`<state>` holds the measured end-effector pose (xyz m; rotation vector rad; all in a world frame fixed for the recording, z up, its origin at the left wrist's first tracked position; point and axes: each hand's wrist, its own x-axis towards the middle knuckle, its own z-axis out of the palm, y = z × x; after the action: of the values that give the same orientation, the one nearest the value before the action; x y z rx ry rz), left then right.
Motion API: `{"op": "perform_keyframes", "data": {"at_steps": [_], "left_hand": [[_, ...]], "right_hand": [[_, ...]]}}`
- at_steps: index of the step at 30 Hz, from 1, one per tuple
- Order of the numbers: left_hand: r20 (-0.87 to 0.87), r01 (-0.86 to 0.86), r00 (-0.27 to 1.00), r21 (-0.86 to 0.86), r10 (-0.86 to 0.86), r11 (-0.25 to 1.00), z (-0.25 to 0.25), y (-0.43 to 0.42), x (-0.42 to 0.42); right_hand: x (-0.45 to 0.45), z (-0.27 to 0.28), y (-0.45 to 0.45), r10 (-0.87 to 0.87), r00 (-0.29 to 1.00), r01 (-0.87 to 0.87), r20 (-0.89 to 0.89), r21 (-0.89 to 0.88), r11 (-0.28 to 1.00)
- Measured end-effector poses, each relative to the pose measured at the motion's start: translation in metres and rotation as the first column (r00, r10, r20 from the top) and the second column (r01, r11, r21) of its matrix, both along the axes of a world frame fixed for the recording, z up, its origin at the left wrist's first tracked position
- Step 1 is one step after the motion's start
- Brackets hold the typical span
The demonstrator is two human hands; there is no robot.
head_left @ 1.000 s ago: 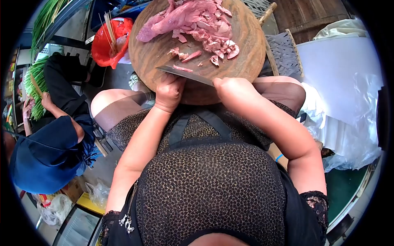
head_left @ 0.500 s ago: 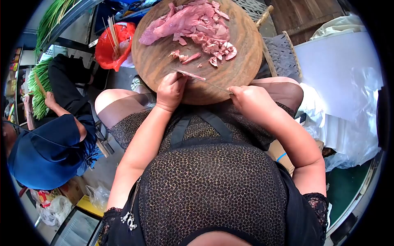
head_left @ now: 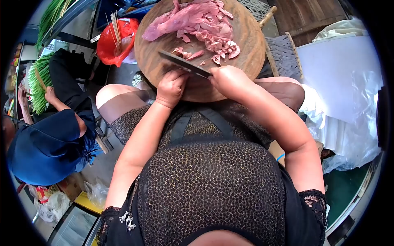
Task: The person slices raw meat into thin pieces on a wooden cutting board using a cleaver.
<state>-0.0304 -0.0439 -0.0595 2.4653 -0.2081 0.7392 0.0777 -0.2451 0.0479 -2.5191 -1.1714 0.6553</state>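
My right hand (head_left: 230, 80) is closed around the handle end of a kitchen knife (head_left: 184, 64). Its dark blade points left and slants across the near part of a round wooden chopping block (head_left: 152, 61). Just below the blade, my left hand (head_left: 170, 87) rests at the block's near edge with its fingers curled together; whatever they hold is hidden by the fingers and the knife. Beyond the blade lie small cut pieces of meat (head_left: 195, 54). A larger mound of pink raw meat (head_left: 193, 22) lies on the far side of the block.
A red bag-lined container (head_left: 107, 45) with thin wooden sticks (head_left: 117, 35) stands left of the block. At the left, a person in blue (head_left: 49, 147) handles long green stalks (head_left: 40, 82). A woven seat (head_left: 283, 55) and a white panel (head_left: 334, 74) are on the right.
The knife has risen and moved left, now showing its broad blade over my left fingers. My right hand has shifted left and away from me. My left hand has barely moved.
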Motion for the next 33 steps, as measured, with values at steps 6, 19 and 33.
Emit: {"op": "perform_keyframes", "data": {"at_steps": [6, 19, 33], "left_hand": [[0.005, 0.019, 1.000, 0.031, -0.019, 0.999, 0.005, 0.000, -0.003], [-0.027, -0.012, 1.000, 0.074, 0.014, 0.997, 0.002, -0.001, -0.003], [-0.104, 0.013, 0.995, 0.055, -0.007, 0.998, 0.005, 0.004, 0.008]], "right_hand": [[-0.008, 0.016, -0.034, -0.030, 0.999, 0.028, 0.034, 0.068, 0.997], [-0.009, 0.041, -0.046, 0.040, 0.997, -0.045, -0.066, -0.076, 0.996], [0.010, 0.002, -0.029, -0.118, 0.993, 0.118, 0.006, -0.002, 0.993]]}}
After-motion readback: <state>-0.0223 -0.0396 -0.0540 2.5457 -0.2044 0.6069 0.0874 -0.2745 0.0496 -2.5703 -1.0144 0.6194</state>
